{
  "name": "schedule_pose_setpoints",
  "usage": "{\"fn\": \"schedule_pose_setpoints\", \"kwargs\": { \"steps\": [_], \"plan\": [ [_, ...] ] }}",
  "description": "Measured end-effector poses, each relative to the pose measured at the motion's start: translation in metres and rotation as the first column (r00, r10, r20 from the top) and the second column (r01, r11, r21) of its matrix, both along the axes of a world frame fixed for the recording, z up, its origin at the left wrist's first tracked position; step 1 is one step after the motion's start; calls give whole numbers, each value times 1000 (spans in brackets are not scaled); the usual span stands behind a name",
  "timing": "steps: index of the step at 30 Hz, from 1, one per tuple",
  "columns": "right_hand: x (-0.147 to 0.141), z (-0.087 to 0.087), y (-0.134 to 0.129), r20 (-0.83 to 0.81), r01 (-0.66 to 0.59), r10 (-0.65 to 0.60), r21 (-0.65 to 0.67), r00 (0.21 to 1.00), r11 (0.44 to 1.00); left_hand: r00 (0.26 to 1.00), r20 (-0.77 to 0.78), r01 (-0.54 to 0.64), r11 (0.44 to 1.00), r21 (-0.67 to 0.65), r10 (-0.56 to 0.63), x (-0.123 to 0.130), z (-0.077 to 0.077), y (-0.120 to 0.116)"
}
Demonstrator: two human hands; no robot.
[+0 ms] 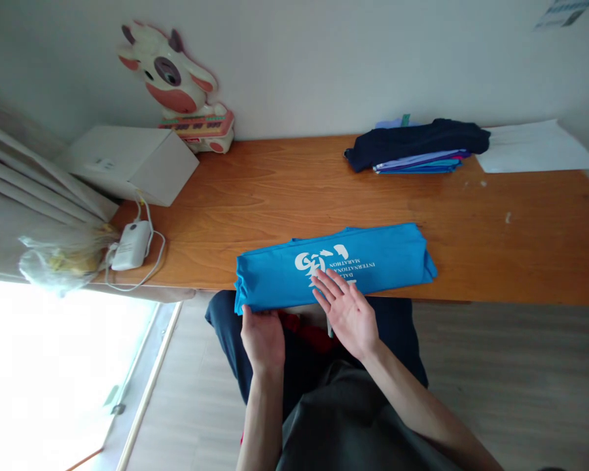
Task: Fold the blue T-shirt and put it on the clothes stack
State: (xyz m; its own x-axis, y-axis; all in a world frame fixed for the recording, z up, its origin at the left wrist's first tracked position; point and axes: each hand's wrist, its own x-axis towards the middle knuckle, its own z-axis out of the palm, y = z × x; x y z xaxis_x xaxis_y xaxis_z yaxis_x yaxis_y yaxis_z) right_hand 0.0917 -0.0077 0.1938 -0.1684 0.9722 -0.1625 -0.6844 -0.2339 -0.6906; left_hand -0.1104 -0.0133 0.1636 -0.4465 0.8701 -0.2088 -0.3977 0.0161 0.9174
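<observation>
At the table's [285, 190] near edge, the left hand [262, 337] pinches the folded blue shirt's [373, 265] left end while the right hand [346, 307] lies flat, fingers apart, on it.

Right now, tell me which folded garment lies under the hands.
The blue shirt with white print, at the table's near edge. The other garments form a dark stack at the far edge, away from both hands.

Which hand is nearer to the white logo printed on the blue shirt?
Right. The right hand lies open with its fingertips on the white logo; the left hand grips the blue shirt at its near left corner.
</observation>
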Motion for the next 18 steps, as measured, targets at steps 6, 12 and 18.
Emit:
{"fn": "schedule_pose_setpoints", "kwargs": {
  "steps": [6, 12, 18],
  "plan": [
    [18, 17, 6, -7, -8, 8, -22, 1000, 1000, 996, 4, -86, 987, 135, 86, -6, 35, -10],
    [8, 3, 40, 232, -74, 40, 141, 972, 987, 996, 12, -93, 969, 230, 93, -28, 54, 17],
    [-11, -23, 70, 383, -66, 3, 151, 924, 986, 999, 18, 29, 958, 287, -35, 4, 97, 33]
  ]
}}
